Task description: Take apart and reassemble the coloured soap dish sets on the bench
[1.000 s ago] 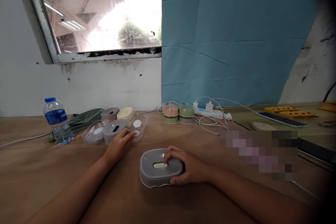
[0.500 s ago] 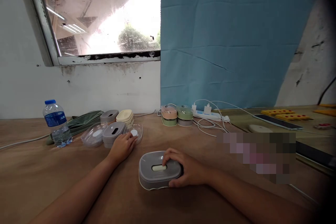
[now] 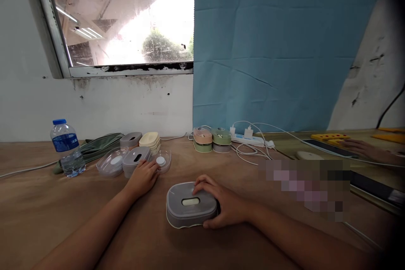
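A grey oval box point(image 3: 177, 204) with a cream-coloured slot piece in its top sits on the table before me. My right hand point(image 3: 225, 203) is closed around its right end, thumb low on the front side and fingers over the top. Farther left, my left hand point(image 3: 143, 179) lies with fingers stretched out and holds nothing. Its fingertips are beside a grey slotted cover point(image 3: 130, 163) and a clear plastic piece with a white disc point(image 3: 166, 163); whether they touch is unclear. Behind stand a stack of cream trays point(image 3: 149, 139) and another grey cover point(image 3: 129, 139).
A water bottle point(image 3: 67, 147) and a green bag point(image 3: 101, 148) stand left, near another clear piece point(image 3: 106, 164). Pink and green boxes point(image 3: 203, 136) stand at the back by a power strip point(image 3: 249, 139) with cables. Another person's hand point(image 3: 360, 148) shows at right.
My left hand has drawn back a little to the left, off the clear piece. My right index finger has shifted slightly from the slot. Another person's hand has appeared at right.
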`<state>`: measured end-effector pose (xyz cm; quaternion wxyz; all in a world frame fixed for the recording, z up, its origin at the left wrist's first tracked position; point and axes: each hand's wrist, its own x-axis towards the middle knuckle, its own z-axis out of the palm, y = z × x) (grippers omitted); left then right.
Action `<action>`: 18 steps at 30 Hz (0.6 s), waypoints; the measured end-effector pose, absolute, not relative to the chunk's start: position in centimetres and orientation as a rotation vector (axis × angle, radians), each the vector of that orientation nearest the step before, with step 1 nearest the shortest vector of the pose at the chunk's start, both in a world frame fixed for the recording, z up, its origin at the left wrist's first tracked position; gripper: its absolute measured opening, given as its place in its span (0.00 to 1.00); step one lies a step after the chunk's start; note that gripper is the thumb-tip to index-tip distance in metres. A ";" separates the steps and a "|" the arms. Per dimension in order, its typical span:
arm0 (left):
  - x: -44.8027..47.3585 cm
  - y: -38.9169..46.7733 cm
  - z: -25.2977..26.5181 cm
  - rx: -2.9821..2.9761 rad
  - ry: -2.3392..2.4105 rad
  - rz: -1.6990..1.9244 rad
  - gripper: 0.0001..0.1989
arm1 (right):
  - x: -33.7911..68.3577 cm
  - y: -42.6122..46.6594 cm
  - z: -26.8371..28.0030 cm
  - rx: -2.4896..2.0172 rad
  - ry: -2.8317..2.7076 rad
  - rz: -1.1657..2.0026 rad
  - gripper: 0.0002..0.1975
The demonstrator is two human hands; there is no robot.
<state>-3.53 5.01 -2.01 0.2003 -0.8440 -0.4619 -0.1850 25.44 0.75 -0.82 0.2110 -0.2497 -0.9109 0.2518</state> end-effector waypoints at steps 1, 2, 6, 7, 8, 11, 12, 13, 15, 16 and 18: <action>-3.6 5.1 -2.1 -2.366 -1.283 -0.521 0.10 | 25.4 0.8 -0.8 -0.694 -2.534 0.699 0.32; -3.6 5.2 -2.2 -2.370 -1.274 -0.529 0.10 | 25.5 0.8 -0.9 -0.695 -2.535 0.701 0.32; -3.6 5.4 -2.5 -2.378 -1.242 -0.552 0.12 | 25.5 0.8 -0.9 -0.699 -2.536 0.705 0.32; -3.7 5.5 -2.6 -2.383 -1.242 -0.555 0.12 | 25.4 0.7 -0.9 -0.702 -2.534 0.707 0.32; -3.7 5.6 -2.6 -2.391 -1.248 -0.559 0.12 | 25.4 0.7 -0.9 -0.709 -2.531 0.708 0.33; -3.9 5.7 -2.7 -2.416 -1.274 -0.590 0.13 | 25.4 0.7 -1.0 -0.750 -2.504 0.707 0.35; -3.8 5.6 -2.6 -2.418 -1.282 -0.623 0.14 | 25.4 0.8 -1.1 -0.765 -2.491 0.702 0.36; -3.8 5.3 -2.4 -2.418 -1.285 -0.669 0.15 | 25.4 0.9 -1.2 -0.777 -2.478 0.694 0.36; -3.4 4.4 -1.7 -2.442 -1.272 -0.783 0.17 | 25.5 1.1 -1.4 -0.795 -2.445 0.673 0.38; -3.1 3.7 -1.2 -2.490 -1.244 -0.827 0.18 | 25.6 1.2 -1.5 -0.805 -2.427 0.661 0.38; -2.2 2.3 -0.2 -2.683 -1.113 -0.838 0.18 | 25.8 1.5 -1.7 -0.829 -2.398 0.654 0.39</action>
